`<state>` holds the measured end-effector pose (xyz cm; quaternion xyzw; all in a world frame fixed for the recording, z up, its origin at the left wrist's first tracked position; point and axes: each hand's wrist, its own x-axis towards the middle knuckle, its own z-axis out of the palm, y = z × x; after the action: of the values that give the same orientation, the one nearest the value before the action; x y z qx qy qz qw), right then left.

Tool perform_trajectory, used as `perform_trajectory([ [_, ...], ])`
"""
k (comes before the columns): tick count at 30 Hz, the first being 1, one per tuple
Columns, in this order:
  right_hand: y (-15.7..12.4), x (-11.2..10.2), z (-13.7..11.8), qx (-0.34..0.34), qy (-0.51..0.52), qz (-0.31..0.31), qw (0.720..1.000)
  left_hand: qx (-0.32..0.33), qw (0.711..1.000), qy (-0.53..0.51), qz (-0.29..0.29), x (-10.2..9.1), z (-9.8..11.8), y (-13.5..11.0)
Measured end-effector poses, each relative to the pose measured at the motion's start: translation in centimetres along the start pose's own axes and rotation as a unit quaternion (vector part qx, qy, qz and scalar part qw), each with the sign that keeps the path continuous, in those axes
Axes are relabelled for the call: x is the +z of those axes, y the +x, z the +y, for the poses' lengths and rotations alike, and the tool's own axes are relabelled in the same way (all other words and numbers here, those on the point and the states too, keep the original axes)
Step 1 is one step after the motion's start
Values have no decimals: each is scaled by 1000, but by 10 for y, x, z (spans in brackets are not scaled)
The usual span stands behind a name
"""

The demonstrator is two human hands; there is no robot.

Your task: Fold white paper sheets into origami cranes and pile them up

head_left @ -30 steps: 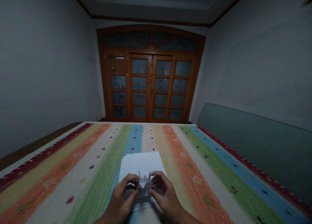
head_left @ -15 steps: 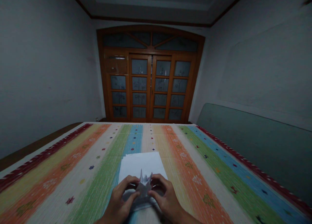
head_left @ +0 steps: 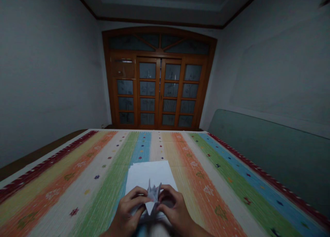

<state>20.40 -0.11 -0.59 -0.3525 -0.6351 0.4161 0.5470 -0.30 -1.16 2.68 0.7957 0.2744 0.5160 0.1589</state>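
Between my two hands is a folded white paper figure [head_left: 153, 195], with narrow points standing up at its left and right and a flap pointing down toward me. My left hand [head_left: 130, 209] pinches its left side, fingers over the paper and thumb below. On the other side my right hand [head_left: 175, 207] grips the right edge between thumb and fingers. Beneath and behind lies a stack of white paper sheets [head_left: 152, 170], its near part hidden by my hands and the figure.
A striped, colourful tablecloth [head_left: 103, 182] covers the table. Beyond the far edge stand wooden doors with glass panes [head_left: 160, 89]. A greenish panel [head_left: 257, 140] rises along the right side, and walls stand on both sides.
A flap on the near face of the paper figure has come down into a point toward me. My left fingers have shifted across onto the front of the paper; the right hand hardly moved.
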Motion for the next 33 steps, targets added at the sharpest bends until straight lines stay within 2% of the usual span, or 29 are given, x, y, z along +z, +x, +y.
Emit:
perform_trajectory([
  [4, -4, -1, 5, -44, -45, -27, 998, 22, 999, 19, 21, 2, -1, -1],
  [11, -11, -5, 12, -100, -131, -33, 986, 8, 1000, 13, -9, 6, -1, -6],
  [16, -16, -6, 14, -139, -170, -35, 975, 11, 1000, 1, 3, 6, 1, -3],
  [21, -15, -9, 5, -140, -186, -48, 971, 7, 1000, -5, -5, 5, 3, -3],
  [25, -10, -8, -6, -145, -181, -36, 972, 1, 1000, -6, -12, 5, 1, -4],
  [30, -4, -3, -15, -83, -137, -31, 987, -40, 999, -13, -27, 8, -5, -7],
  [33, 1, -4, -17, -69, -122, -7, 990, -77, 997, -5, -19, 10, -10, -12],
])
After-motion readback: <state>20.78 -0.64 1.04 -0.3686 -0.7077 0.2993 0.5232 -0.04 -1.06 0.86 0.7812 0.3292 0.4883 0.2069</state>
